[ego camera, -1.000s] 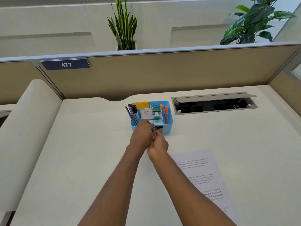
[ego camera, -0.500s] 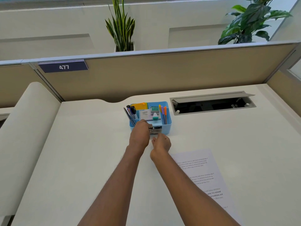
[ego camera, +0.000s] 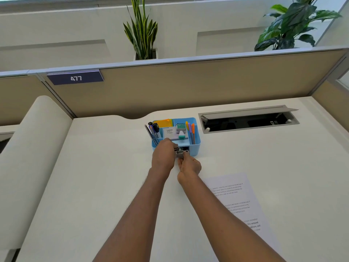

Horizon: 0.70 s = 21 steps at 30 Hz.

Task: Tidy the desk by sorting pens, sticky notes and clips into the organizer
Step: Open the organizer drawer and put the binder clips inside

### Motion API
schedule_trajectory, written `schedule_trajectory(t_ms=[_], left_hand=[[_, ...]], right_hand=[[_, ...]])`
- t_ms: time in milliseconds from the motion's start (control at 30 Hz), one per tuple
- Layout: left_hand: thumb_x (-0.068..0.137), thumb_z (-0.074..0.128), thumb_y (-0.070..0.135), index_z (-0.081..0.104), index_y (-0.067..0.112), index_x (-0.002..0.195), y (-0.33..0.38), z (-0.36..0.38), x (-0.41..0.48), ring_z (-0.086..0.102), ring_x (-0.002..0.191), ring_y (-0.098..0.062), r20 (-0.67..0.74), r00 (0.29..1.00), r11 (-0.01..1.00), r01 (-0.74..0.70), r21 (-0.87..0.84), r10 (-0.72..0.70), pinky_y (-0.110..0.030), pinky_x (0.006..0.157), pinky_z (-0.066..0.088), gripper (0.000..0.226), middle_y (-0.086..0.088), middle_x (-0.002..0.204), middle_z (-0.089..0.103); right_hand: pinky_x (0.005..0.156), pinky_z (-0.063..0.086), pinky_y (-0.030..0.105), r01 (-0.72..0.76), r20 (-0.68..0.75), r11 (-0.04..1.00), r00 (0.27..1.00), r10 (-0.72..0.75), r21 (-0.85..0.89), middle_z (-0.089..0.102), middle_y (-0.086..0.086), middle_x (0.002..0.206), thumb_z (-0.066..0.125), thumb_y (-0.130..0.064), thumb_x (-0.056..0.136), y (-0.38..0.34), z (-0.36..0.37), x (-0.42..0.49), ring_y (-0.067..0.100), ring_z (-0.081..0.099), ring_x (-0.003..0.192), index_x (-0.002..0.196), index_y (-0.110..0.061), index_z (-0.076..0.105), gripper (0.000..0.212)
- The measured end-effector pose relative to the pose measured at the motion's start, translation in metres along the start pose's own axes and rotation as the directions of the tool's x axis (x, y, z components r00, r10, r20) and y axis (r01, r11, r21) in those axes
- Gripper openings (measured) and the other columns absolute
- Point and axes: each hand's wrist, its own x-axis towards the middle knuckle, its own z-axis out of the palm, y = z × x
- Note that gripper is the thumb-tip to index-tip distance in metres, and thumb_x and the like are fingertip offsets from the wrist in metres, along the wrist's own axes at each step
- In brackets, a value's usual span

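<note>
A light blue organizer (ego camera: 196,143) stands on the white desk. It holds dark pens (ego camera: 153,130) at its left, orange and purple pens (ego camera: 190,129) at its right, orange sticky notes (ego camera: 164,122) at the back and a white notepad (ego camera: 170,133) in the middle. My left hand (ego camera: 164,155) and my right hand (ego camera: 189,164) meet at its front edge. Both pinch a silver binder clip (ego camera: 181,153) just in front of the small front drawer opening (ego camera: 186,149), where more clips show dimly.
A printed sheet of paper (ego camera: 236,203) lies on the desk to the right of my right forearm. An open cable hatch (ego camera: 249,121) is set into the desk at the back right. Beige partition panels (ego camera: 188,86) enclose the desk.
My right hand drew back from the organizer half a second ago, then returned to it. Both hands now hold a binder clip at the front drawer.
</note>
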Motion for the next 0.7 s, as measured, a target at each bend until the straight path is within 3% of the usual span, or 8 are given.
schedule_trajectory(t_ms=[133,267,367,400,467,533,600,700], left_hand=[[0.093,0.070,0.012,0.067,0.018,0.133,0.001,0.003,-0.004,0.064,0.108,-0.023,-0.081,0.996,1.000,0.020,0.001,-0.020,-0.030,0.089,0.053,0.040,-0.006,0.122,0.065],[0.091,0.073,0.014,0.072,0.019,0.126,0.003,0.008,-0.008,0.066,0.106,-0.022,-0.166,0.985,0.999,0.036,-0.015,-0.038,-0.032,0.085,0.056,0.036,-0.005,0.120,0.069],[0.090,0.074,0.012,0.073,0.021,0.124,0.002,0.008,-0.008,0.066,0.106,-0.022,-0.191,0.982,1.000,0.015,0.027,-0.009,-0.033,0.082,0.056,0.035,-0.003,0.119,0.070],[0.091,0.072,0.013,0.074,0.022,0.124,0.001,0.007,-0.007,0.066,0.106,-0.022,-0.194,0.981,0.999,0.002,0.040,0.006,-0.033,0.081,0.056,0.034,-0.002,0.118,0.070],[0.094,0.069,0.016,0.074,0.023,0.123,-0.001,0.005,-0.004,0.066,0.105,-0.022,-0.182,0.983,0.999,-0.015,0.050,0.024,-0.035,0.081,0.055,0.030,-0.001,0.117,0.070],[0.094,0.069,0.021,0.074,0.023,0.122,-0.002,0.002,-0.003,0.066,0.104,-0.023,-0.165,0.986,0.999,-0.015,0.052,0.024,-0.036,0.082,0.055,0.028,-0.002,0.116,0.070],[0.094,0.069,0.022,0.075,0.020,0.122,-0.003,0.002,-0.002,0.067,0.104,-0.024,-0.157,0.987,0.999,-0.017,0.048,0.025,-0.036,0.085,0.056,0.028,-0.003,0.117,0.070],[0.095,0.067,0.022,0.074,0.019,0.124,-0.004,0.003,-0.002,0.066,0.108,-0.024,-0.151,0.988,0.999,-0.023,0.037,0.028,-0.034,0.089,0.055,0.029,-0.004,0.119,0.070]], right_hand=[[0.067,0.060,0.026,0.002,-0.004,1.000,1.000,-0.002,0.003,0.074,0.016,0.104,0.078,-0.014,0.087,0.005,-0.005,-0.004,0.017,0.071,0.075,0.113,-0.001,0.069,0.031],[0.063,0.053,0.026,0.005,-0.039,0.994,0.999,-0.009,-0.105,0.071,0.010,0.107,0.079,-0.021,0.087,0.003,-0.007,-0.010,0.023,0.072,0.091,0.116,-0.007,0.063,0.035],[0.068,0.047,0.023,0.275,-0.113,0.909,0.940,-0.323,-0.314,0.058,0.004,0.110,0.078,-0.019,0.087,0.005,-0.008,-0.021,0.025,0.063,0.097,0.112,-0.015,0.056,0.034],[0.069,0.047,0.020,0.448,-0.044,0.804,0.863,-0.503,-0.392,0.057,0.002,0.110,0.077,-0.016,0.088,0.008,-0.010,-0.025,0.024,0.062,0.100,0.112,-0.015,0.058,0.031],[0.084,0.052,0.022,0.702,0.216,0.432,0.632,-0.744,-0.566,0.060,0.000,0.113,0.072,-0.012,0.091,0.011,-0.015,-0.029,0.019,0.058,0.109,0.113,-0.017,0.062,0.025],[0.104,0.044,0.031,0.734,0.474,0.042,0.479,-0.739,-0.677,0.062,-0.002,0.123,0.069,-0.018,0.095,0.014,-0.019,-0.028,0.015,0.054,0.120,0.121,-0.020,0.062,0.027],[0.116,0.032,0.035,0.696,0.612,-0.165,0.462,-0.642,-0.699,0.059,-0.003,0.135,0.069,-0.028,0.095,0.018,-0.023,-0.026,0.014,0.048,0.132,0.133,-0.023,0.057,0.040],[0.121,0.018,0.041,0.633,0.695,-0.335,0.487,-0.529,-0.698,0.046,-0.005,0.152,0.065,-0.035,0.097,0.023,-0.027,-0.021,0.014,0.033,0.146,0.148,-0.027,0.043,0.056]])
